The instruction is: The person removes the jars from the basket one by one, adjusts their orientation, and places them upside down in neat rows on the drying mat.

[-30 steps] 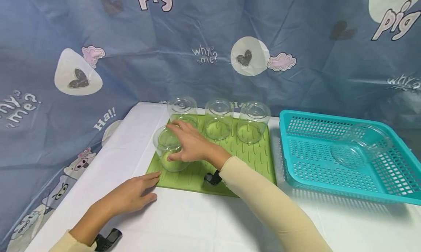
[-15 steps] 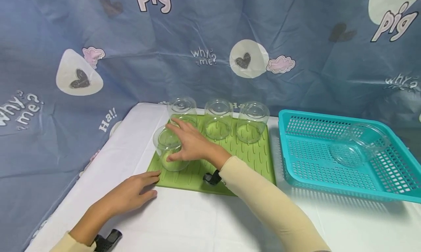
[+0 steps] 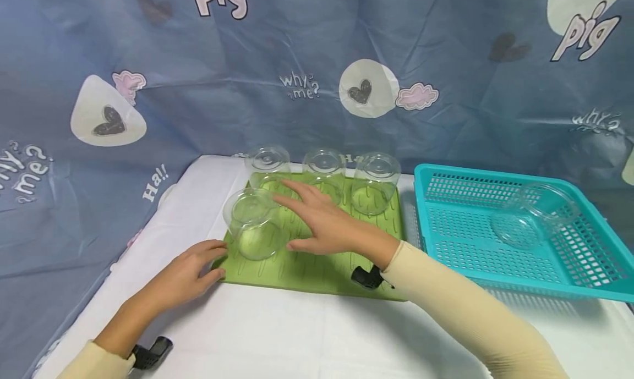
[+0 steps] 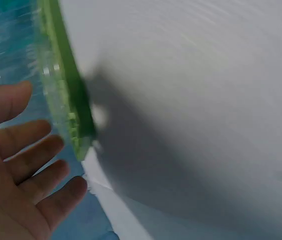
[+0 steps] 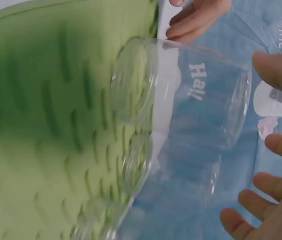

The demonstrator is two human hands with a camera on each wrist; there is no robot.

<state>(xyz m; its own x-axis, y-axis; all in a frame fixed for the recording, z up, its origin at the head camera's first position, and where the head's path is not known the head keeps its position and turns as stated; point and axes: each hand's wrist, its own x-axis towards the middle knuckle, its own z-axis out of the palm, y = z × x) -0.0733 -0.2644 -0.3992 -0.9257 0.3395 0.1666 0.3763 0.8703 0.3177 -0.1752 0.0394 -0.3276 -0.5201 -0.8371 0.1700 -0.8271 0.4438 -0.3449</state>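
Observation:
On the green ribbed mat [image 3: 297,277], a clear plastic cup [image 3: 258,239] stands at the front left, its wider end up. My right hand [image 3: 324,222] is just to its right with fingers spread, holding nothing. A gap shows between that hand and the cup [image 5: 195,90] in the right wrist view. My left hand [image 3: 185,274] lies by the mat's left front corner, fingers loosely extended; whether they touch the mat I cannot tell. Behind, three more clear cups form a row: a left one [image 3: 268,167], a middle one [image 3: 323,167] and a right one [image 3: 375,183].
A turquoise perforated basket [image 3: 495,172] stands right of the mat, with clear plastic cups [image 3: 537,217] lying in it; how many is hard to tell. A white cloth [image 3: 277,329] covers the table. Patterned blue fabric [image 3: 223,93] hangs behind.
My right hand has let go of the front-left cup and moved right, away from it. My left hand has shifted slightly left. The cup stays in its place on the mat.

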